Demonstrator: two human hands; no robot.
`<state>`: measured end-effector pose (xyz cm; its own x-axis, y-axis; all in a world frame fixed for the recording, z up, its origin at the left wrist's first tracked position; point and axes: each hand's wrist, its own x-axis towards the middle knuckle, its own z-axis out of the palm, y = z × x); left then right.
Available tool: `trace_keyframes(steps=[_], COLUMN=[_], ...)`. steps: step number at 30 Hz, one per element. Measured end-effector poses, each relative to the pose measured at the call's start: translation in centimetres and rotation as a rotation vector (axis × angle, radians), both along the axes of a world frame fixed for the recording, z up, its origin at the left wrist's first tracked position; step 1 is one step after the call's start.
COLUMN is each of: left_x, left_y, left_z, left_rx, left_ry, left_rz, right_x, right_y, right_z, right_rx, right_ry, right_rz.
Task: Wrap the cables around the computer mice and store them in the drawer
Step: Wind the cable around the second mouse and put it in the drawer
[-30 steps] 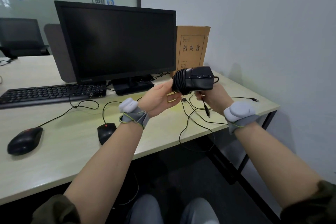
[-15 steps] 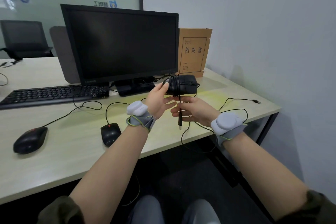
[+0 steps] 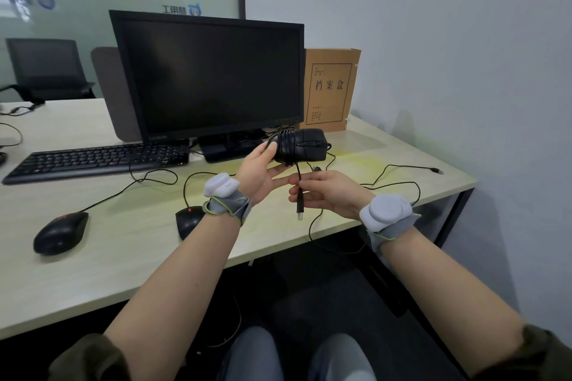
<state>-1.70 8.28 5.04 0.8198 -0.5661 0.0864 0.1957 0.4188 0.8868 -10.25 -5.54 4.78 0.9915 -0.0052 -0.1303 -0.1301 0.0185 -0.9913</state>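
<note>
We see a broad pale desk (image 3: 93,272) with a smooth matte top and a straight front edge. On it stands a flat black monitor (image 3: 210,77), its screen dark and faintly glossy, and to the right of the screen a brown cardboard file box (image 3: 329,90) stands upright against the wall. A long black keyboard (image 3: 96,159) lies in front of the monitor on the left side.

Two rounded black mice rest on the desk: the far-left mouse (image 3: 60,232), a smooth oval, and the middle mouse (image 3: 187,221), partly hidden behind the left wrist, each with thin black cable trailing loosely across the top.

Above the desk's front edge, our left hand (image 3: 260,173) holds the wrapped mouse (image 3: 301,145) from its left end, thumb on top and fingers beneath. Its long axis runs left to right, buttons and wheel facing us, nose to the right. Tight coils of cable (image 3: 286,145) band its left half. A short tail hangs straight down to the USB plug (image 3: 300,206), which our right hand (image 3: 328,192) pinches near the fingertips, palm up.
</note>
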Motion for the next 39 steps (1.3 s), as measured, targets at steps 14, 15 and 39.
trace_keyframes(steps=[14,15,39], left_x=[-0.7,-0.5,-4.2], left_y=[2.5,3.4,28.2], left_z=[-0.2,-0.3,-5.1], left_rx=[0.14,0.162,1.031], left_ry=[-0.016,-0.009,0.045], left_rz=[-0.194,-0.205,-0.336], right_x=[0.2,0.4,-2.1], right_y=[-1.3,-1.5,21.3], right_z=[-2.2,-2.4,-7.8], right_rx=[-0.132,-0.122,-0.188], right_ry=[0.161,0.177,0.295], right_rz=[0.168,0.129,0.537])
